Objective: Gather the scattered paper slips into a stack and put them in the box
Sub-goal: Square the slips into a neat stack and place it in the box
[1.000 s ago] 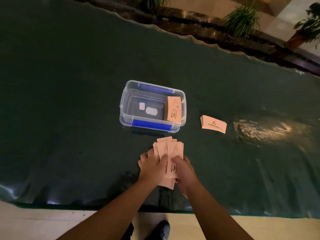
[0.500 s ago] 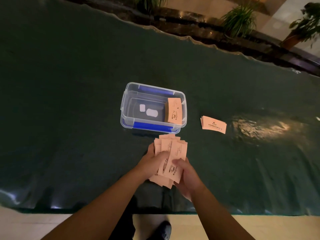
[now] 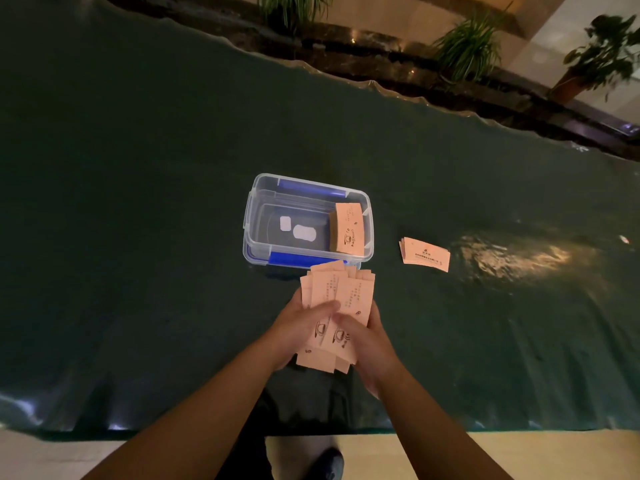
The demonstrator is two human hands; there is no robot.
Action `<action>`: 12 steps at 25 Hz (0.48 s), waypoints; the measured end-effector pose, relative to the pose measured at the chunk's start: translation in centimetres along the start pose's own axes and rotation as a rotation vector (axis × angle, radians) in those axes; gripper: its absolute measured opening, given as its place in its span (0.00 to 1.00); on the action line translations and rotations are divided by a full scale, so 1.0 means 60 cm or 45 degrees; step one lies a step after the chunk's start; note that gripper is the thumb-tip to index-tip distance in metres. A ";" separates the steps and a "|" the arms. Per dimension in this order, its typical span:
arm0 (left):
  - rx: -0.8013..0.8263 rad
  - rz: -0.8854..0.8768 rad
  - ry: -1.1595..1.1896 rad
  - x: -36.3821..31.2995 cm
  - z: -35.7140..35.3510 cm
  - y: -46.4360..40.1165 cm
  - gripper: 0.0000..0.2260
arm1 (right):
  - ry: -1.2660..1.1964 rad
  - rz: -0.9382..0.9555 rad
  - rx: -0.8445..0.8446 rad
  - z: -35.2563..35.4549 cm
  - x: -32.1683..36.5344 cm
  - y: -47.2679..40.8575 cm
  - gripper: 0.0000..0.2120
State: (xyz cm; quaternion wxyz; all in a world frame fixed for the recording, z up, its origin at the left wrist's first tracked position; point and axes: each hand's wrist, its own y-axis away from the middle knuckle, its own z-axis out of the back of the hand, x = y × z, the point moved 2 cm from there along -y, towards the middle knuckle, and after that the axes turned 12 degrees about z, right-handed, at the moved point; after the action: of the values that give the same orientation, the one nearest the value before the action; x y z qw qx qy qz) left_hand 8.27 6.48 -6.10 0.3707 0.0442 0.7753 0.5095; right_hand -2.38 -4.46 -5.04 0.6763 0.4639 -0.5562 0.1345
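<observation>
While both hands, left hand (image 3: 298,329) and right hand (image 3: 363,336), clasp fanned paper slips (image 3: 337,299) (print blurred), lower edges stay hidden.

Fanned pink paper slips (image 3: 337,299), uneven, at 6 o'clock of clear plastic box (image 3: 254,216). Upright stack (image 3: 349,233) inside, right end. Small pile (image 3: 425,254) at 3 o'clock.

Print on slips (image 3: 334,306) too small.
</observation>
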 end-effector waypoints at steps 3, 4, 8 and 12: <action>0.032 0.012 -0.106 -0.004 0.003 0.002 0.26 | -0.020 -0.032 0.092 0.001 0.000 0.007 0.25; 0.056 0.014 -0.105 -0.006 0.005 0.000 0.28 | -0.014 -0.042 0.102 0.003 -0.001 0.008 0.26; 0.098 0.007 -0.039 -0.011 0.004 -0.007 0.35 | 0.039 -0.026 0.126 0.009 0.006 0.008 0.33; 0.051 0.084 0.041 -0.007 -0.019 -0.013 0.32 | 0.181 0.015 0.167 0.028 0.023 0.005 0.27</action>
State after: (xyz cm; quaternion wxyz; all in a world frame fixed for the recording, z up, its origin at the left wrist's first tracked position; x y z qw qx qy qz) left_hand 8.11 5.04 -6.25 0.3401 0.0690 0.7893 0.5065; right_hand -3.18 -6.08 -3.73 0.6814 0.4931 -0.4996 0.2071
